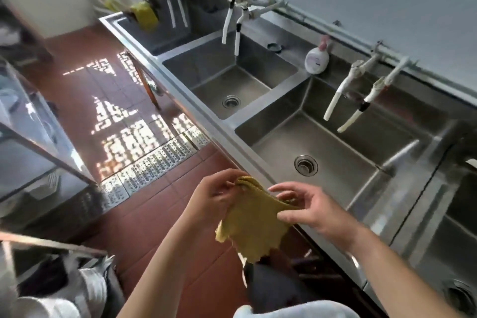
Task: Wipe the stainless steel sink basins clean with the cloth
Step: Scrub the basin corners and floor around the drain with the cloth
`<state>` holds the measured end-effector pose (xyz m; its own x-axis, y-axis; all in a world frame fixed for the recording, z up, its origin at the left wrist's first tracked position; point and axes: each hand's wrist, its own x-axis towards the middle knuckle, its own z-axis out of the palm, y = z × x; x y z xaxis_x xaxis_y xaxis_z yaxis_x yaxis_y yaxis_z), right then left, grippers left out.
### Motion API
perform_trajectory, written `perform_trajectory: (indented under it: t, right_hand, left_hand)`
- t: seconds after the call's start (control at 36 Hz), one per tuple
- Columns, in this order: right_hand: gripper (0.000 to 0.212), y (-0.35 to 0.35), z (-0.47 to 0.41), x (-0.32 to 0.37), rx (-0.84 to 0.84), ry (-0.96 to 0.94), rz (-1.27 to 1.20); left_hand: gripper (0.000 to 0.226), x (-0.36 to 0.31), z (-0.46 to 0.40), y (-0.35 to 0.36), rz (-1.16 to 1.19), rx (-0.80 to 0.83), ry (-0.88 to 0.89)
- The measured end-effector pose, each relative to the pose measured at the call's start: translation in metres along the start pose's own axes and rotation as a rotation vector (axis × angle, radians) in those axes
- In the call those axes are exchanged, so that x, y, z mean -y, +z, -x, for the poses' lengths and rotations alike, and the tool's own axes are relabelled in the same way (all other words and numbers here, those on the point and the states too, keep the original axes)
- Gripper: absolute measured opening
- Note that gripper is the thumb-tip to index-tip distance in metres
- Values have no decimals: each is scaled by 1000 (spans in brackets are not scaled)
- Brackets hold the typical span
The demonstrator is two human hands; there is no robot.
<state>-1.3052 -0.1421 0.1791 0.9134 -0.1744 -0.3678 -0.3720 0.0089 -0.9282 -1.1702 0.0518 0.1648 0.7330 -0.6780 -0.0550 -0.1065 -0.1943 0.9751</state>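
A yellow-green cloth (254, 224) hangs in the air in front of the sink unit, held by both hands. My left hand (214, 197) pinches its upper left corner. My right hand (307, 209) grips its upper right edge. Behind the hands lies a row of stainless steel basins: the nearest large basin (335, 160) with a round drain (306, 165), a middle basin (232, 77) with its own drain (231, 102), and a far basin (160, 33). Another basin (451, 253) sits at the right edge. The cloth touches no basin.
White-tipped taps (346, 100) hang over the near basin, and another pair (231, 26) over the middle one. A white soap bottle (317, 58) stands on the back ledge. A yellow object (144, 14) sits by the far basin. Metal racks (33, 137) stand left across the red tiled floor.
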Motion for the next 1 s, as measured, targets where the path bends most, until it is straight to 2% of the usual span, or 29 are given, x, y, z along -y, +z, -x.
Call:
perform_trajectory:
  t: [0.14, 0.19, 0.28, 0.33, 0.5, 0.67, 0.83, 1.0]
  right_hand:
    - [15, 24, -97, 21, -8, -82, 99]
    - [11, 32, -142, 30, -7, -136, 107]
    - [17, 44, -209, 50, -10, -234, 149]
    - [20, 51, -253, 68, 10, -286, 185]
    - [15, 70, -375, 131, 253, -322, 281]
    - [20, 115, -478, 178, 391, -355, 334]
    - [13, 168, -581, 217, 351, -450, 365]
    - [21, 215, -676, 268, 314, -485, 444]
  left_hand:
    - [41, 16, -43, -64, -46, -75, -13]
    - [43, 23, -65, -91, -33, -116, -40]
    - [46, 27, -100, -130, 45, -220, -88]
    - [47, 27, -125, -158, 3, -273, -77]
    - [37, 19, -192, -243, -25, -394, -67]
    - [30, 21, -241, -322, -111, -443, -80]
    - [23, 54, -297, -423, -68, -531, -100]
    - [33, 92, -364, -539, -149, -442, -68]
